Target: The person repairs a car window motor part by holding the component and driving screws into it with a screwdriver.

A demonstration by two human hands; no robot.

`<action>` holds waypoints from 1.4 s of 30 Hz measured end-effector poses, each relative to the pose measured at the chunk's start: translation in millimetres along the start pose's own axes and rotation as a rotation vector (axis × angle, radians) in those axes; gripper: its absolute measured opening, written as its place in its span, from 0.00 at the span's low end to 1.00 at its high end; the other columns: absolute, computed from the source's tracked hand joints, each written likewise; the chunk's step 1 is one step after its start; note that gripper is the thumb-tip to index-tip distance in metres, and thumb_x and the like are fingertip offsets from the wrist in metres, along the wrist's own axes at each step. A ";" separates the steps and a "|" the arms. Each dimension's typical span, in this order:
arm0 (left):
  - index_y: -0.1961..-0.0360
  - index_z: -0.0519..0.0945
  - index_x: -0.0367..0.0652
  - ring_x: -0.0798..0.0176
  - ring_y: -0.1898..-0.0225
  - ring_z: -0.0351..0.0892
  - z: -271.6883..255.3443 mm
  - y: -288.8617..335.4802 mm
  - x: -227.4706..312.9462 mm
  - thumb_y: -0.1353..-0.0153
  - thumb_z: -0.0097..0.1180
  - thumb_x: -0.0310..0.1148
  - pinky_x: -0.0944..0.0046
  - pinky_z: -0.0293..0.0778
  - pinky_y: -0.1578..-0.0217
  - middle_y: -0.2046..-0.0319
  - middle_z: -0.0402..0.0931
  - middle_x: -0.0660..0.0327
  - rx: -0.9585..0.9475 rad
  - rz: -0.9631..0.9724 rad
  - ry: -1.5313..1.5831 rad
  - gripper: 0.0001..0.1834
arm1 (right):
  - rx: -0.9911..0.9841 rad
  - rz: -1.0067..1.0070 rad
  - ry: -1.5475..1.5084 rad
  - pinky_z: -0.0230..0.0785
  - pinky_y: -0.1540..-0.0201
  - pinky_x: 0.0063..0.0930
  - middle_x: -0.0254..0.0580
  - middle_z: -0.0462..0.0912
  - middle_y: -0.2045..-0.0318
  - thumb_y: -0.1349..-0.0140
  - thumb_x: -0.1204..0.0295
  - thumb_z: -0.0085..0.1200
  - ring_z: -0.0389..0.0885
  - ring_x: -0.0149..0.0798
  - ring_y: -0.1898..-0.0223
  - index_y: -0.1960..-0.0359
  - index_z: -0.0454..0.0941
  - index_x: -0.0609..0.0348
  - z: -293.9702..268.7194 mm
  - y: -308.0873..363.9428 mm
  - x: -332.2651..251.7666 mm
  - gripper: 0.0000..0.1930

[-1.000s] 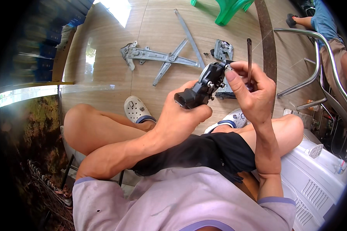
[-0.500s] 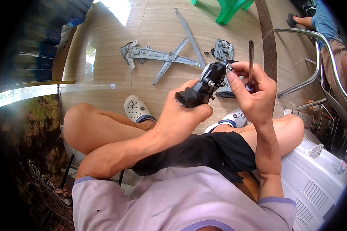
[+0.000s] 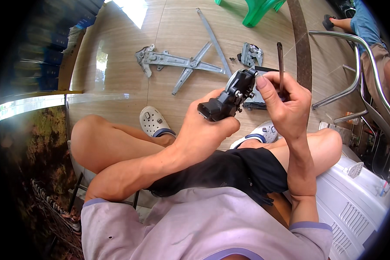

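The left hand [image 3: 201,130] grips a black mechanism [image 3: 223,105]. To its right, the right hand [image 3: 286,99] holds a screwdriver [image 3: 281,65] upright; beyond the left hand lies a metal linkage [image 3: 173,61].

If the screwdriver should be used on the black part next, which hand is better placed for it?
Probably right: the right hand holds the screwdriver and is close beside the black part. The left hand seems less free, since it grips that part.

Left grip [image 3: 203,130] holds black part [image 3: 221,106]; right grip [image 3: 288,106], screwdriver [image 3: 281,63] upright in it, perhaps touches part's end.
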State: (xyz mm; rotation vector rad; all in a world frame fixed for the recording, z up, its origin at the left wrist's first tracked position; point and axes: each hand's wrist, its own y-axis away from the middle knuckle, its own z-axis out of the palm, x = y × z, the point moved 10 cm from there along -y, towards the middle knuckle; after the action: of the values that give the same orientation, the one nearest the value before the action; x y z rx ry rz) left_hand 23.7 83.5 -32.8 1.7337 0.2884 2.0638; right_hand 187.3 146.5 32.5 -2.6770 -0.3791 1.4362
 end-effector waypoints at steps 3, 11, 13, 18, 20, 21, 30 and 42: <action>0.58 0.77 0.37 0.72 0.75 0.74 0.7 0.2 1.0 0.47 0.62 0.23 0.69 0.69 0.72 0.76 0.76 0.64 -0.003 -0.003 0.000 0.13 | 0.096 -0.032 -0.092 0.60 0.78 0.19 0.33 0.83 0.78 0.38 0.70 0.68 0.70 0.21 0.80 0.61 0.85 0.62 -3.2 0.8 -6.4 0.09; 0.62 0.74 0.36 0.71 0.71 0.66 1.8 3.3 2.3 0.48 0.58 0.25 0.66 0.66 0.69 0.74 0.69 0.66 0.003 -0.048 0.022 0.11 | 0.020 -0.007 -0.027 0.60 0.78 0.19 0.33 0.82 0.79 0.38 0.71 0.68 0.70 0.21 0.81 0.61 0.85 0.62 0.4 -0.3 -5.6 0.09; 0.60 0.76 0.36 0.72 0.73 0.70 0.9 1.7 1.9 0.48 0.60 0.24 0.68 0.67 0.71 0.75 0.73 0.65 0.002 -0.031 0.011 0.13 | 0.029 0.002 -0.030 0.60 0.78 0.19 0.33 0.82 0.79 0.38 0.71 0.68 0.70 0.21 0.81 0.61 0.84 0.62 1.2 -0.1 -6.2 0.09; 0.59 0.78 0.37 0.72 0.76 0.73 1.1 0.8 3.3 0.47 0.62 0.24 0.69 0.67 0.73 0.77 0.76 0.65 0.001 -0.014 -0.008 0.14 | 0.059 -0.070 -0.015 0.60 0.79 0.19 0.33 0.82 0.79 0.38 0.71 0.68 0.69 0.21 0.81 0.61 0.84 0.63 -0.9 0.9 -7.2 0.09; 0.62 0.75 0.35 0.72 0.72 0.66 2.4 2.4 2.7 0.48 0.58 0.24 0.66 0.65 0.70 0.74 0.69 0.66 0.000 -0.053 -0.007 0.12 | 0.035 -0.044 -0.007 0.60 0.79 0.19 0.33 0.82 0.79 0.39 0.72 0.68 0.69 0.21 0.81 0.61 0.84 0.63 -0.9 -0.1 -4.9 0.09; 0.62 0.75 0.35 0.72 0.72 0.66 2.7 2.4 2.7 0.48 0.58 0.24 0.66 0.65 0.70 0.74 0.69 0.66 0.000 -0.054 -0.007 0.12 | 0.012 -0.019 0.002 0.60 0.79 0.19 0.33 0.83 0.79 0.39 0.73 0.68 0.69 0.20 0.81 0.60 0.84 0.63 0.5 -0.5 -2.7 0.09; 0.59 0.78 0.37 0.73 0.76 0.73 1.9 -0.3 0.1 0.47 0.62 0.23 0.69 0.67 0.74 0.77 0.76 0.65 -0.002 -0.012 -0.004 0.13 | -0.001 -0.052 0.030 0.61 0.78 0.18 0.36 0.85 0.77 0.39 0.71 0.68 0.71 0.21 0.81 0.59 0.84 0.62 0.3 -0.7 -3.6 0.10; 0.59 0.78 0.37 0.73 0.76 0.73 0.5 1.0 1.1 0.47 0.61 0.23 0.70 0.67 0.74 0.77 0.76 0.65 0.007 -0.009 -0.009 0.13 | 0.010 -0.015 0.027 0.60 0.79 0.19 0.34 0.83 0.79 0.39 0.72 0.68 0.68 0.22 0.82 0.62 0.84 0.62 0.9 0.1 -6.2 0.09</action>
State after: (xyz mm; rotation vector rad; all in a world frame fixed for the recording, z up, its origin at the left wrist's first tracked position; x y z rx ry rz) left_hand 23.8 83.0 -31.4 1.7424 0.2997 2.0503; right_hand 183.3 144.7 37.0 -2.6775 -0.3876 1.3928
